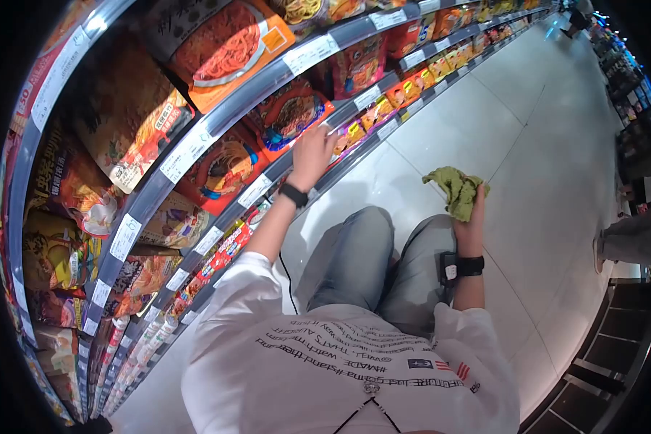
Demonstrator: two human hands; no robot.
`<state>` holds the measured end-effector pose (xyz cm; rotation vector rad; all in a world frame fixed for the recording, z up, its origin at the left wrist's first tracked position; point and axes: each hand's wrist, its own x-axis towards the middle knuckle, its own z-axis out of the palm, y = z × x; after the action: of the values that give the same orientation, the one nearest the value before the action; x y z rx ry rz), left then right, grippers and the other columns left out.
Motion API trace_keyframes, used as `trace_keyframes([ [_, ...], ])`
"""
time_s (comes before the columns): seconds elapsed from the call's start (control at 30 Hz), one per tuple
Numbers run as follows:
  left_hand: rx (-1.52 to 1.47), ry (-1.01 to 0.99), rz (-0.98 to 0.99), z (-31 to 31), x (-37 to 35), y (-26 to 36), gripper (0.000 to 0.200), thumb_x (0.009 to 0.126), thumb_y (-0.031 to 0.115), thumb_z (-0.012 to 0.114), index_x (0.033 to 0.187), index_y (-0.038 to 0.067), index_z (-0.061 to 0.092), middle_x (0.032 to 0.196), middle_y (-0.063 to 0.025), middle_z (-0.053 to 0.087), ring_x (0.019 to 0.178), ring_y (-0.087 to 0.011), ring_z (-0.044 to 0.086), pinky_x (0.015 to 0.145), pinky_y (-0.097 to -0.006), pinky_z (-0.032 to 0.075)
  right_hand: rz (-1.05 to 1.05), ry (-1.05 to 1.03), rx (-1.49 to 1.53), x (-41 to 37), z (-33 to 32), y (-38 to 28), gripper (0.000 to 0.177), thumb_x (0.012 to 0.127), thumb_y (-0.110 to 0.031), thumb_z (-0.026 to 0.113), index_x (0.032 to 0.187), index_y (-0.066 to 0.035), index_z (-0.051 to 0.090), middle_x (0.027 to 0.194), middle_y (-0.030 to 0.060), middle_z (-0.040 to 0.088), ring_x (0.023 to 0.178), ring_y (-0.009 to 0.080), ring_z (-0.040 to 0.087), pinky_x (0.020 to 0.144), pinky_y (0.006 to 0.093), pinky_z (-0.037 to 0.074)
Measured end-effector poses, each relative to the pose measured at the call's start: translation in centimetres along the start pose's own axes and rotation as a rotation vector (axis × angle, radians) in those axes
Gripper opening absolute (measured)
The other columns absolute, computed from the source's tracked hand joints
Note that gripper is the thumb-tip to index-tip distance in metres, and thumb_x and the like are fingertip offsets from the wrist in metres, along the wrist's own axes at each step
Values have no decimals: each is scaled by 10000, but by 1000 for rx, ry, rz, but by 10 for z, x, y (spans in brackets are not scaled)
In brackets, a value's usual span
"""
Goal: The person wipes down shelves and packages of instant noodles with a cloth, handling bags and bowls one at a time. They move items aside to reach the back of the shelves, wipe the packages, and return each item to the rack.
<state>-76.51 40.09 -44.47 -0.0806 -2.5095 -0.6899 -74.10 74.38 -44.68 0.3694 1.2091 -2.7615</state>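
My left hand [312, 154] reaches to the store shelf and rests on a noodle packet [291, 116] at the shelf's front edge; a black band sits on that wrist. Whether its fingers grip the packet I cannot tell. My right hand [471, 220] is held out over the floor, closed on a crumpled green cloth [454, 189]. A black watch is on the right wrist. I am crouched, knees in grey jeans [362, 260] below both hands.
Shelves [195, 141] full of orange and red noodle packets with white price tags run along the left. A pale tiled aisle floor [528, 145] stretches ahead. Another person's leg [629, 242] shows at the right, beside dark shelving [615, 340].
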Motion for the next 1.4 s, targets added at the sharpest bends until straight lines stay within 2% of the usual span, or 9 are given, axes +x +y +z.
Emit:
trace_keyframes([
  [0.17,100,-122,-265,25,112,-12,478,820,444,499,834,-33,518,723,-220,567,708,-379,557,630,-433,425,-36,-32,56,-6,-3,3,438,923,-371,309,1108,-6,468,1103,120,524,1002,230,527,843,336,441],
  [0.27,-6,-109,-160,54,130,-47,568,824,503,449,865,-60,507,739,-277,547,737,-399,548,640,-452,407,-61,-11,45,-12,-11,2,418,920,-363,328,1099,-12,466,1095,116,526,992,225,532,845,336,442],
  [0.37,-276,-462,-207,70,143,-78,551,798,517,494,851,-31,519,586,-152,519,545,-264,536,565,-389,402,-115,4,55,-25,-17,-3,411,918,-359,338,1105,-13,456,1091,116,525,992,221,532,844,338,444],
  [0.5,-434,-259,-425,83,152,-80,489,767,489,555,782,0,546,516,-79,485,470,-183,493,502,-331,396,-127,31,80,-30,-29,-10,411,918,-355,339,1114,-11,449,1087,114,524,989,220,532,835,339,447],
  [0.57,-181,-252,-285,76,159,-80,282,799,316,548,863,52,626,695,-141,598,664,-254,587,653,-354,442,-148,50,40,-28,-35,-10,422,919,-360,329,1119,-8,447,1091,117,521,990,221,529,839,340,443],
  [0.73,-54,-78,41,71,157,-82,298,800,308,543,726,24,596,535,-75,546,471,-163,537,475,-311,420,-98,8,52,-26,-28,-13,452,920,-381,312,1132,-4,441,1102,122,515,1005,226,519,849,340,433],
  [1.0,-418,-83,-183,44,137,-58,277,787,257,570,673,5,581,503,-76,508,428,-141,504,409,-269,398,-66,-18,84,-15,-19,-5,447,925,-377,296,1138,-11,441,1106,119,515,1009,227,515,844,340,434],
  [1.23,-519,-317,-272,53,119,-88,253,845,233,507,941,16,595,586,-43,509,498,-106,515,486,-232,404,-37,1,-17,-6,-23,7,451,916,-400,311,1145,-37,450,1103,97,519,965,218,528,786,335,454],
  [1.4,-232,-174,-268,27,89,-42,289,853,101,399,1106,53,529,723,-159,602,690,-292,597,617,-340,454,-41,19,-10,-3,-30,3,425,915,-387,327,1119,-35,450,1083,98,522,968,220,529,780,339,460],
])
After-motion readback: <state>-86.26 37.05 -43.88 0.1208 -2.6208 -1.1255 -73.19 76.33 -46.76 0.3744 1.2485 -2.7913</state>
